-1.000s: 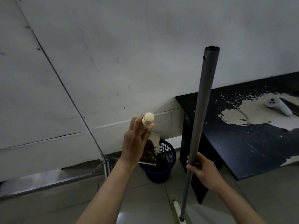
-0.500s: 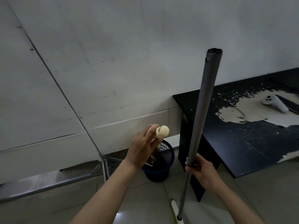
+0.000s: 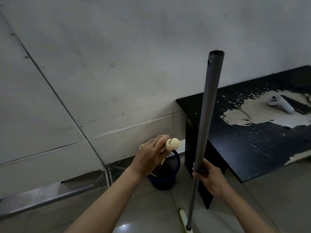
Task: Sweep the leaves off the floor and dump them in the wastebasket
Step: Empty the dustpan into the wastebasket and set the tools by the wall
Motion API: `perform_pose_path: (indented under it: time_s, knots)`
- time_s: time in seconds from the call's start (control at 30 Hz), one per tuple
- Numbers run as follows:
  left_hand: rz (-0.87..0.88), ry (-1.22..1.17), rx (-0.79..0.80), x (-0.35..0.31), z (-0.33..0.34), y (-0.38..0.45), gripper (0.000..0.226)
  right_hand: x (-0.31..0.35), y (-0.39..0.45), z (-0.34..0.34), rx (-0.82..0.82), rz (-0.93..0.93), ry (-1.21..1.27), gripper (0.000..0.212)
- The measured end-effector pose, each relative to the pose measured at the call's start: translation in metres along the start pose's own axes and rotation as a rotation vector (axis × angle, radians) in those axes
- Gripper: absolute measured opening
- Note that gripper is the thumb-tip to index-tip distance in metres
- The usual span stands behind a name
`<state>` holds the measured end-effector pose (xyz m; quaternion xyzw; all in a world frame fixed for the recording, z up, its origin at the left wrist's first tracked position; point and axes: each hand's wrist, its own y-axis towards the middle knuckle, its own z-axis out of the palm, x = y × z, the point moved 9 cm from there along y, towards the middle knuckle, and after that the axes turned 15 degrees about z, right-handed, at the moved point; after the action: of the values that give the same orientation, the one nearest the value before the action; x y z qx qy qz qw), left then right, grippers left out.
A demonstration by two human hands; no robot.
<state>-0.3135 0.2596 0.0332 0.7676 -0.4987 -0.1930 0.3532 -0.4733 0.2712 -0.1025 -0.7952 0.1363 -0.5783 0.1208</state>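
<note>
- Two things sit by the wall and frame the job — the black table (image 3: 252, 148) with its worn, peeling top, a white controller (image 3: 280, 104) lying on it, and just left of its leg the blue wastebasket (image 3: 165, 175) on the tiled floor (image 3: 143, 207).
- Your right hand (image 3: 211, 179) wraps its fingers round the grey broom handle (image 3: 204, 125), low on the shaft; the pole stands nearly upright, its white head (image 3: 183, 217) resting on the floor, just as it did a second ago.
- Your left hand (image 3: 151, 157) grips the cream dustpan handle (image 3: 172, 144), fingers curled round it. Over the last second you have swung that handle from pointing up to pointing sideways and towards you — the pan is tipped steeply over the basket.
- Little of the pan itself shows now: it has dropped behind your hand and into the mouth of the basket, where a second ago its flat face with the load was in plain view.
- Brown leaves (image 3: 158, 169) show only as a dark patch at the basket's rim below your hand. My reading: the dump is under way and nearly done; whether the pan is fully empty, you cannot tell from here.
</note>
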Motion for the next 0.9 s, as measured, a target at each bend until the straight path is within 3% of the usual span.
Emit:
perform_pose_path:
  time_s: [0.7,0.9]
  knots:
    - [0.24,-0.102,0.249,-0.043,0.029,-0.008,0.03,-0.008,-0.005,-0.016,-0.034,-0.005,-0.039,0.032]
    - [0.28,-0.139,0.256,-0.049,0.026,-0.009,0.032,-0.008,-0.005,-0.017,-0.05,-0.019,-0.034,0.033]
